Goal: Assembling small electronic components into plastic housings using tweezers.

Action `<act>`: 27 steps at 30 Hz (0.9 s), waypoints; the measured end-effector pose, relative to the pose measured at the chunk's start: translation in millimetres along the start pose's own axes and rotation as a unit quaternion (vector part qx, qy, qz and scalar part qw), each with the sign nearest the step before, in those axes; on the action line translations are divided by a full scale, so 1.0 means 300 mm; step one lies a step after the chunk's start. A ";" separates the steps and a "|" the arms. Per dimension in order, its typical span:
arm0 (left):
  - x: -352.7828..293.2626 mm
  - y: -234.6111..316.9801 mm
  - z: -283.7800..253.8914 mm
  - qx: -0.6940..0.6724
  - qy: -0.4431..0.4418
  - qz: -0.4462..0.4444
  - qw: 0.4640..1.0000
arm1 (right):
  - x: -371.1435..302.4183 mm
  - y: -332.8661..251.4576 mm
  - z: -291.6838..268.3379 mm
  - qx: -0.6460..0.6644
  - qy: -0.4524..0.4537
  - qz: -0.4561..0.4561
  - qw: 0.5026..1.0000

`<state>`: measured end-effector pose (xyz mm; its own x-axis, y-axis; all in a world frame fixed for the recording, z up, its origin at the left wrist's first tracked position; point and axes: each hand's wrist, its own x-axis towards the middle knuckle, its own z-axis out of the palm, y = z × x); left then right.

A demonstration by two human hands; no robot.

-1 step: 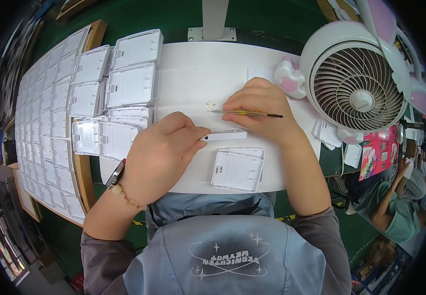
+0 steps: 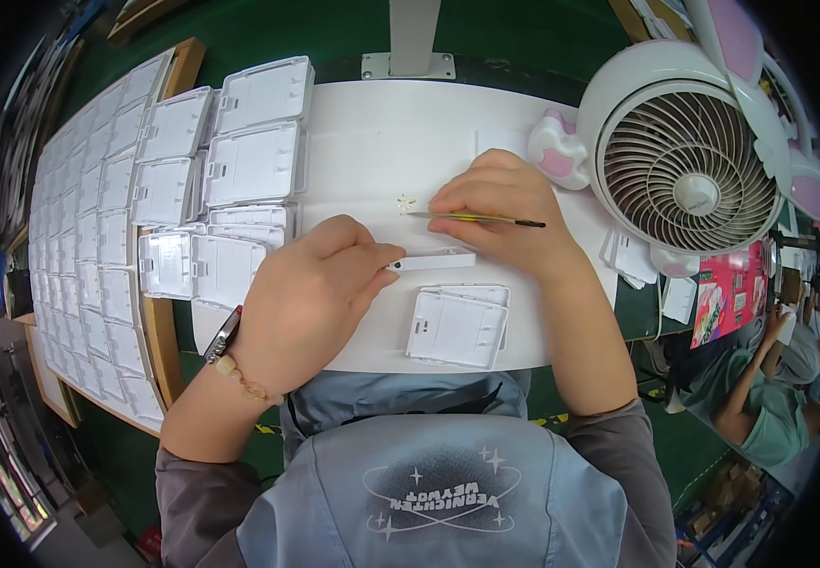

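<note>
My left hand (image 2: 320,275) is closed, its thumb and fingertips pinching one end of a narrow-looking white plastic piece (image 2: 436,260), perhaps a shell seen edge-on. A small dark round spot shows near the pinched end. In my right hand (image 2: 500,204), slim tweezers (image 2: 514,222) with a silver tip and a dark back end lie between thumb and fingers. Their tip points left, just below a little cluster of tiny pale and yellowish parts (image 2: 405,203) on the white tabletop (image 2: 372,161). Nearer to me, a small stack of white plastic shells (image 2: 459,327) lies flat.
Stacked white shells (image 2: 258,161) line the table's left side, beside a wood-edged board (image 2: 97,227) covered with more. A white-and-pink fan (image 2: 689,156) stands at the right, with several white pieces (image 2: 630,257) beneath it. Another person (image 2: 746,398) sits at the far right.
</note>
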<state>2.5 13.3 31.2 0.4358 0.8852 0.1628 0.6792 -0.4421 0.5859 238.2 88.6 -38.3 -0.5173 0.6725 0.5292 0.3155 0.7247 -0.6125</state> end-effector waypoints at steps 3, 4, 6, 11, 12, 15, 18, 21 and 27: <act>0.002 0.000 0.001 -0.003 0.001 -0.006 1.000 | 0.004 -0.010 -0.015 -0.010 0.006 0.002 1.000; 0.002 0.000 0.000 -0.003 0.001 -0.007 1.000 | 0.006 -0.013 -0.021 -0.018 0.007 0.002 1.000; 0.002 0.000 0.000 0.000 -0.001 -0.007 1.000 | 0.006 -0.010 -0.025 -0.026 0.008 0.003 1.000; -0.004 -0.002 0.000 0.003 -0.005 -0.007 1.000 | -0.004 0.002 -0.027 -0.002 -0.009 0.003 1.000; -0.005 -0.001 0.000 0.005 -0.004 -0.006 1.000 | -0.004 0.001 -0.028 -0.002 -0.010 0.004 1.000; -0.003 -0.003 0.001 0.005 -0.002 -0.003 1.000 | -0.003 -0.001 -0.029 -0.003 -0.018 0.007 1.000; -0.002 -0.005 0.004 0.004 0.001 0.000 1.000 | -0.003 0.002 -0.025 -0.004 -0.022 0.001 1.000; -0.002 -0.006 0.003 0.003 0.003 0.002 1.000 | -0.005 0.000 -0.021 0.001 -0.022 0.014 1.000; -0.002 -0.010 0.004 -0.002 0.005 0.002 1.000 | 0.002 -0.002 -0.027 -0.011 -0.009 -0.010 1.000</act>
<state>0.9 13.8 28.5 0.4324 0.8849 0.1731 0.6748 -0.4449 0.5888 244.1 89.9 -32.9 -0.5385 0.6553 0.5297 0.3218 0.7409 -0.5895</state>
